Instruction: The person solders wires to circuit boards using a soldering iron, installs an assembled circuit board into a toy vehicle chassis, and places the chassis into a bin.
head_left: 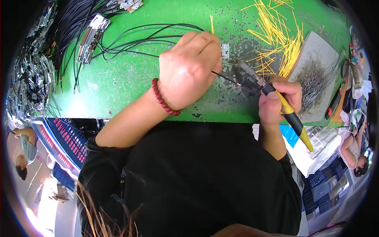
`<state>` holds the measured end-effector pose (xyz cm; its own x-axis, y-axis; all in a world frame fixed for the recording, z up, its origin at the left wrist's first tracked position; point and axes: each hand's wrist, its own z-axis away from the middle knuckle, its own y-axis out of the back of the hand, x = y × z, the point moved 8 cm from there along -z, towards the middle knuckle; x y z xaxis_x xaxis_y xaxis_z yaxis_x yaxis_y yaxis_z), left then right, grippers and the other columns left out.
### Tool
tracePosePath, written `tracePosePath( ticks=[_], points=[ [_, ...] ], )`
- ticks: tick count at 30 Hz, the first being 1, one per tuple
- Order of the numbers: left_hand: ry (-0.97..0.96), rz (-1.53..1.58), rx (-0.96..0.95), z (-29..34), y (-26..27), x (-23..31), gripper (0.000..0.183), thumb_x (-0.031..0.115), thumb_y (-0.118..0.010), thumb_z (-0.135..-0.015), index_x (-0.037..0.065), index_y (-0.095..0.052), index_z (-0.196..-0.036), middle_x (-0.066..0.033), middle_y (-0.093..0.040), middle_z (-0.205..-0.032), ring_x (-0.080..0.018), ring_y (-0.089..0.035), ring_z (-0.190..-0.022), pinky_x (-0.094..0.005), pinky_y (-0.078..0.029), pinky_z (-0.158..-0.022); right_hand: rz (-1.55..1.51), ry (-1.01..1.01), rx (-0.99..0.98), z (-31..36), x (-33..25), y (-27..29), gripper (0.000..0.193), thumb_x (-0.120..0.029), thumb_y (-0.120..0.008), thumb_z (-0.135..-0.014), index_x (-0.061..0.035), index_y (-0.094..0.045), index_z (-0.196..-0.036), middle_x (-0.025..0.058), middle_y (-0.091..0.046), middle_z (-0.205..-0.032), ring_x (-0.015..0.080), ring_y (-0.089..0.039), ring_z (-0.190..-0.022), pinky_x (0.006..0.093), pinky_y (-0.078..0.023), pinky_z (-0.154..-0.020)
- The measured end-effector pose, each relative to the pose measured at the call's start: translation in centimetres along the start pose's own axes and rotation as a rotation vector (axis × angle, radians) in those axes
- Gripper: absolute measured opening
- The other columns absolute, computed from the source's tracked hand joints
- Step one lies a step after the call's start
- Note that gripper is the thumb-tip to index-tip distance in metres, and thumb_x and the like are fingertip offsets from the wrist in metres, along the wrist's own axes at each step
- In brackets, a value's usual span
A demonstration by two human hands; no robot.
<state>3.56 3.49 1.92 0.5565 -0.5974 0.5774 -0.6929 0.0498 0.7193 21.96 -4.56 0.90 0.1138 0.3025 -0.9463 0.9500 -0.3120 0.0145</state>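
Black wires (169, 25) run in loose loops across the upper middle of the green table (130, 87), from a shiny metal part (91, 39) at the left to the left hand (190, 65). One wire end (225, 78) projects from the thumb side of this hand, angled down and to the right.

Left hand: back facing up, fingers curled in around the wires. The fingertips are hidden beneath the hand, so their exact pinch cannot be told. A dark red bead bracelet (158, 96) encircles the wrist.

Right hand (278, 100): thumb and fingers closed about the upper handle of a yellow-and-black pen-shaped tool (291, 116). The tool is tilted, its grey metal tip (249, 69) directed up and to the left, near the wire end.

Small metal-and-white piece (225, 51): on the table, just beside the left hand. Thin yellow sticks (290, 59) lie scattered beyond the tool. To their right, a grey board (316, 43) carries a heap of fine dark strands (314, 81).

Far left: a pile of shiny metal parts (29, 79), with a thick bundle of black cable (73, 23) beside it. Below the table edge: a blue crate (67, 136) at the left and white plastic bags (321, 148) at the right. One other person is visible at each side.
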Motion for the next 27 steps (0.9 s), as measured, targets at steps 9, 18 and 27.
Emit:
tracePosePath(
  ticks=[9, 18, 27],
  points=[
    [0.034, 0.001, 0.0, -0.1, 0.18, 0.02, 0.016, -0.001, -0.07, -0.065, 0.008, -0.06, -0.073, -0.0024, -0.066, -0.087, -0.0213, -0.063, -0.074, -0.0311, -0.052, -0.061, 0.02, -0.097, -0.044, 0.31, 0.66, 0.28, 0.026, -0.013, -0.07, -0.079, 0.0011, -0.054, -0.092, 0.01, -0.057, -0.084, 0.0118, -0.05, -0.069, 0.0243, -0.04, -0.062],
    [0.035, 0.064, 0.001, -0.13, 0.38, -0.35, 0.014, -0.001, -0.071, -0.067, 0.006, -0.062, -0.074, -0.0038, -0.067, -0.087, -0.0221, -0.064, -0.077, -0.0315, -0.053, -0.066, 0.005, -0.083, -0.05, 0.07, 0.56, -0.07, 0.025, -0.013, -0.069, -0.079, 0.001, -0.053, -0.092, 0.0082, -0.055, -0.081, 0.0103, -0.046, -0.066, 0.024, -0.038, -0.059],
    [0.088, 0.067, -0.143, -0.81, 0.21, -0.51, 0.009, 0.0, -0.067, -0.073, 0.005, -0.06, -0.075, -0.0045, -0.066, -0.087, -0.0244, -0.062, -0.078, -0.0332, -0.052, -0.064, 0.009, -0.087, -0.026, -0.15, 0.72, -0.2, 0.025, -0.013, -0.07, -0.079, 0.0013, -0.054, -0.09, 0.007, -0.056, -0.08, 0.0085, -0.045, -0.064, 0.0228, -0.036, -0.057]
  ],
)
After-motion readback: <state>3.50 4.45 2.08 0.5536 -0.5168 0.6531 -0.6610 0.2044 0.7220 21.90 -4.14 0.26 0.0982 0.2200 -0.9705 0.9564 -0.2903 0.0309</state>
